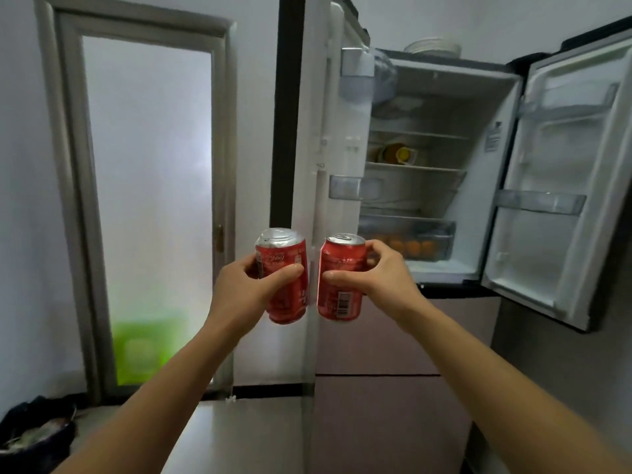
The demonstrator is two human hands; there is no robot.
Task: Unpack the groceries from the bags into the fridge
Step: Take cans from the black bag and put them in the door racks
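Left hand (242, 289) grips left can (284, 253), right hand (386, 278) right can (342, 260); labels half hidden

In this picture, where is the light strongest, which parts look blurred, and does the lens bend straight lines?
Head view: brightest at the frosted door glass, which glows; head view: left can and right can are fairly sharp, the fridge shelves and green shape softer; head view: the wide lens bows the door frame.

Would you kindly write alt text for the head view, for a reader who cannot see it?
The left hand holds the left can and the right hand the right can, both red, upright, before the open fridge. Oranges sit in its bottom drawer.
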